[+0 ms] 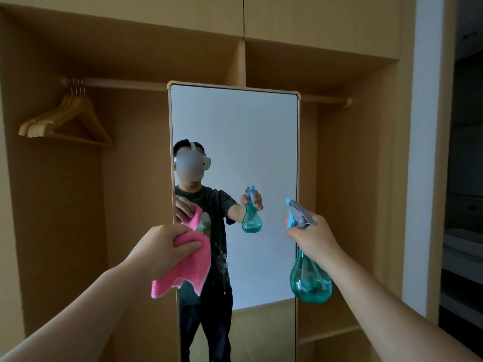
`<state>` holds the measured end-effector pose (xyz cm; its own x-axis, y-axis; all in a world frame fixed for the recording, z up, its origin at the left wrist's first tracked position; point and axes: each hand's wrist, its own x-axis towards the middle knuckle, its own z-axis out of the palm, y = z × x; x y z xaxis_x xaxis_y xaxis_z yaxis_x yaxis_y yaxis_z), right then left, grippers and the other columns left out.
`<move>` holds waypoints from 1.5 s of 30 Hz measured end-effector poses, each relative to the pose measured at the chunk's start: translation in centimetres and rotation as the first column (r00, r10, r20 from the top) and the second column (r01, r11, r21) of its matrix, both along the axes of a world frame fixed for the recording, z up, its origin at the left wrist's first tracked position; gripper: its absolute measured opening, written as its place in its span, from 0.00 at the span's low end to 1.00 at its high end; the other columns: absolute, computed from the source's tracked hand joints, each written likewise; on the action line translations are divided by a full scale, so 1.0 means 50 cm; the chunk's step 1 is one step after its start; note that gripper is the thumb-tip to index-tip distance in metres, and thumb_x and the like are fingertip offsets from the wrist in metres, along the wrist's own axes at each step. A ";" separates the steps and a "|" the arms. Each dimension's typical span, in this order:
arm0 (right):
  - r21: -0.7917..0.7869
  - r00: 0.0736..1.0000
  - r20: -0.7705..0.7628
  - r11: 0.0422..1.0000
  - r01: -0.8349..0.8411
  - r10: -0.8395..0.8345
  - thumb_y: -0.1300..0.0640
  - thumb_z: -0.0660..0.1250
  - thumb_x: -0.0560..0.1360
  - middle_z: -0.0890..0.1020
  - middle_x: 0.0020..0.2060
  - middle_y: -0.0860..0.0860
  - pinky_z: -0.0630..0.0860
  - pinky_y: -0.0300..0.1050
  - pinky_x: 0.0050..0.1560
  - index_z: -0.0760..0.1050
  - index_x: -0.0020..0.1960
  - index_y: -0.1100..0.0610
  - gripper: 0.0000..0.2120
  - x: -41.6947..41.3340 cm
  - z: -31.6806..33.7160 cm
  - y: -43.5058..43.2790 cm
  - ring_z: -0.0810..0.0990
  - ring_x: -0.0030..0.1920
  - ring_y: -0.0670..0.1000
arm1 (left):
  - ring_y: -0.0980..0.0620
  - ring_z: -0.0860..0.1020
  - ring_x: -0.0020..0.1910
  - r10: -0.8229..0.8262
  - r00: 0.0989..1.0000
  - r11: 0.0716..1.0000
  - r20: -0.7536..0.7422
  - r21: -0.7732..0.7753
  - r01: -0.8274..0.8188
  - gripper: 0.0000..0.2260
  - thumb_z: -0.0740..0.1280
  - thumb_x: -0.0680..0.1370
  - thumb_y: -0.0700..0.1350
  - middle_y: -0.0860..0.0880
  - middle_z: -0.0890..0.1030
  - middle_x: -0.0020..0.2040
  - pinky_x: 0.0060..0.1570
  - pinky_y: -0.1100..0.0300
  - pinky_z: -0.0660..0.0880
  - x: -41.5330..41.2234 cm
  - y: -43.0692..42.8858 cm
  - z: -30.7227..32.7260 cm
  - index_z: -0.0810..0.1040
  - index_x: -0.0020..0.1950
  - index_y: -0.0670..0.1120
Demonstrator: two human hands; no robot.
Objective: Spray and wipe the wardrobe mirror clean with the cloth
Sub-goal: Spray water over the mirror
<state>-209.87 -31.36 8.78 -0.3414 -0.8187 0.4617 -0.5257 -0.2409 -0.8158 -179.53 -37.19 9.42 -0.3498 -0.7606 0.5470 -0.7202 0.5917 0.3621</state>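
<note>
Head view, mirror [251, 131]: upright at frame centre, in the open wardrobe [352, 178]; droplets low on the glass.
Left hand [167, 246]: fingers pinch the pink cloth [188, 273], over the mirror's left edge.
Right hand [311, 239]: fingers curled round the teal spray bottle [311, 283] — lower right, nozzle toward the glass.

Mirror [248, 126]: glass, glossy, smooth. Droplets [222, 257] wet its lower middle.
Frame [235, 87] round the mirror: thin, satin, probably metal; brass-coloured corner caps.
Cloth [188, 270] at the mirror's left edge: pink, fuzzy pile, matt, stitched hem.
Spray bottle [311, 283] at the mirror's right edge: translucent teal plastic, shiny; trigger head opaque grey and blue plastic.
Wardrobe [130, 61] behind the mirror: matt wood-grain panels.
Hangers [70, 118] left of the mirror: smooth wood, metal hooks.
</note>
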 end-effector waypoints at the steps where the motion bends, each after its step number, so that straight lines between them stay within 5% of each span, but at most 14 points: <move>1: -0.005 1.000 0.001 1.000 -0.001 0.001 0.64 0.66 0.73 0.71 0.35 0.54 0.68 0.42 0.32 0.74 0.50 0.58 0.06 0.002 0.003 0.001 0.70 0.33 0.49 | 0.63 0.78 0.35 0.001 1.000 1.000 0.000 0.000 -0.001 0.04 0.70 0.74 0.54 0.62 0.81 0.36 0.33 0.70 0.70 0.001 -0.001 0.002 0.79 0.42 0.64; 14: -0.028 0.995 0.048 0.996 0.088 -0.086 0.61 0.67 0.74 0.76 0.33 0.55 0.67 0.41 0.28 0.76 0.44 0.59 0.02 0.006 -0.015 -0.017 0.71 0.30 0.49 | 0.63 0.78 0.35 -0.016 1.000 1.000 0.006 -0.001 0.016 0.05 0.69 0.75 0.54 0.63 0.80 0.37 0.33 0.71 0.70 0.006 0.004 0.006 0.76 0.42 0.65; 21: 0.001 0.998 0.041 0.999 -0.053 0.053 0.60 0.68 0.74 0.73 0.35 0.50 0.68 0.33 0.25 0.75 0.51 0.52 0.07 0.020 -0.001 -0.022 0.72 0.32 0.46 | 0.65 0.77 0.34 0.001 1.000 1.000 -0.012 -0.013 -0.001 0.06 0.69 0.74 0.55 0.63 0.80 0.36 0.31 0.71 0.69 0.020 0.008 0.016 0.76 0.39 0.67; 24: -0.060 0.993 0.030 0.992 -0.112 0.114 0.62 0.67 0.73 0.73 0.34 0.48 0.68 0.32 0.24 0.74 0.47 0.48 0.09 0.047 0.021 -0.021 0.72 0.31 0.45 | 0.66 0.77 0.34 0.019 1.000 1.000 -0.022 -0.021 -0.020 0.07 0.70 0.74 0.56 0.64 0.80 0.33 0.30 0.72 0.69 0.030 0.011 0.020 0.76 0.37 0.66; 27: -0.104 0.989 -0.009 0.984 -0.147 0.147 0.65 0.66 0.72 0.72 0.32 0.49 0.66 0.34 0.25 0.77 0.48 0.54 0.08 0.079 0.049 -0.029 0.69 0.29 0.45 | 0.69 0.76 0.35 0.034 0.999 0.999 -0.035 -0.034 -0.035 0.09 0.70 0.74 0.55 0.68 0.79 0.33 0.29 0.72 0.68 0.044 0.014 0.025 0.75 0.34 0.65; 30: -0.117 0.983 -0.037 0.976 -0.182 0.179 0.65 0.67 0.71 0.68 0.33 0.54 0.63 0.34 0.26 0.72 0.45 0.63 0.04 0.116 0.073 -0.037 0.66 0.32 0.49 | 0.62 0.78 0.32 0.071 0.996 0.997 -0.046 -0.039 -0.073 0.08 0.70 0.74 0.56 0.61 0.80 0.32 0.31 0.69 0.72 0.063 0.016 0.029 0.75 0.35 0.64; 32: -0.121 0.979 -0.039 0.971 -0.206 0.202 0.65 0.68 0.71 0.67 0.32 0.53 0.62 0.33 0.26 0.70 0.40 0.61 0.07 0.139 0.081 -0.041 0.65 0.32 0.49 | 0.60 0.78 0.34 0.099 0.994 0.995 -0.037 -0.031 -0.100 0.05 0.69 0.74 0.57 0.57 0.81 0.35 0.32 0.65 0.75 0.075 0.014 0.031 0.78 0.38 0.61; 36: -0.115 0.972 -0.065 0.966 -0.233 0.227 0.63 0.69 0.71 0.73 0.35 0.53 0.66 0.42 0.36 0.79 0.47 0.59 0.05 0.173 0.079 -0.047 0.71 0.36 0.49 | 0.58 0.79 0.34 0.125 0.991 0.992 -0.041 -0.021 -0.126 0.07 0.69 0.74 0.58 0.55 0.81 0.36 0.34 0.65 0.77 0.094 0.016 0.033 0.80 0.41 0.56; 39: -0.125 0.974 -0.069 0.967 -0.221 0.214 0.64 0.67 0.72 0.70 0.29 0.49 0.63 0.41 0.33 0.77 0.38 0.53 0.08 0.186 0.070 -0.056 0.66 0.30 0.48 | 0.58 0.79 0.35 0.126 0.991 0.992 -0.050 -0.023 -0.128 0.07 0.69 0.74 0.58 0.56 0.82 0.37 0.34 0.64 0.76 0.104 0.018 0.035 0.81 0.43 0.56; 45: -0.192 0.985 -0.096 0.969 -0.156 0.140 0.64 0.66 0.71 0.68 0.28 0.49 0.62 0.42 0.31 0.69 0.37 0.62 0.07 0.198 0.069 -0.072 0.64 0.28 0.48 | 0.58 0.78 0.35 0.143 0.988 0.989 -0.050 -0.028 -0.145 0.08 0.69 0.74 0.58 0.56 0.81 0.37 0.33 0.65 0.75 0.116 0.019 0.037 0.81 0.43 0.56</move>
<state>-199.95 -34.98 12.23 -0.1778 -0.7467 0.6409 -0.5347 -0.4734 -0.7000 -173.72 -36.23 11.28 -0.2105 -0.7830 0.5853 -0.7811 0.4947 0.3810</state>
